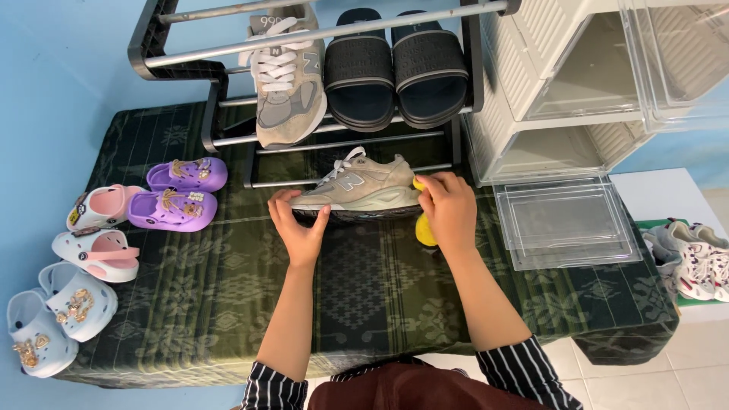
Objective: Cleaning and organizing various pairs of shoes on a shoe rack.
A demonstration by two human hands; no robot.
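The beige sneaker (357, 187) lies on its side on the green patterned cloth (364, 296) covering the surface, just in front of the lowest rail of the black-and-silver shoe rack (182, 64), its toe towards the person's left and its heel towards their right. The left hand (298, 228) is clamped on the toe end, thumb over the top and fingers curled under the sole edge; the right hand (448, 209) closes on the heel, and a yellow thing (425, 230) peeps out from under that palm (a cloth or sponge perhaps, I cannot tell which). So the hands stand apart, one at each end of the shoe. I would judge the sneaker light for its bulk: a thick foam sole that gives a little, a soft suede-and-mesh upper that would dent under a hard squeeze, and loose white laces that could snag on the rail. It is neither slippery nor fragile, and the firmest holds look to be just where the hands are, at the stiff toe cap and the heel counter, or along the sole edge. Its twin, the grey sneaker (287, 83), sits on the rack above beside a pair of black slides (395, 68). Purple clogs (176, 193) and pale pink and blue ones line the cloth's left edge, and clear plastic shoe boxes (577, 91) stand on the right.
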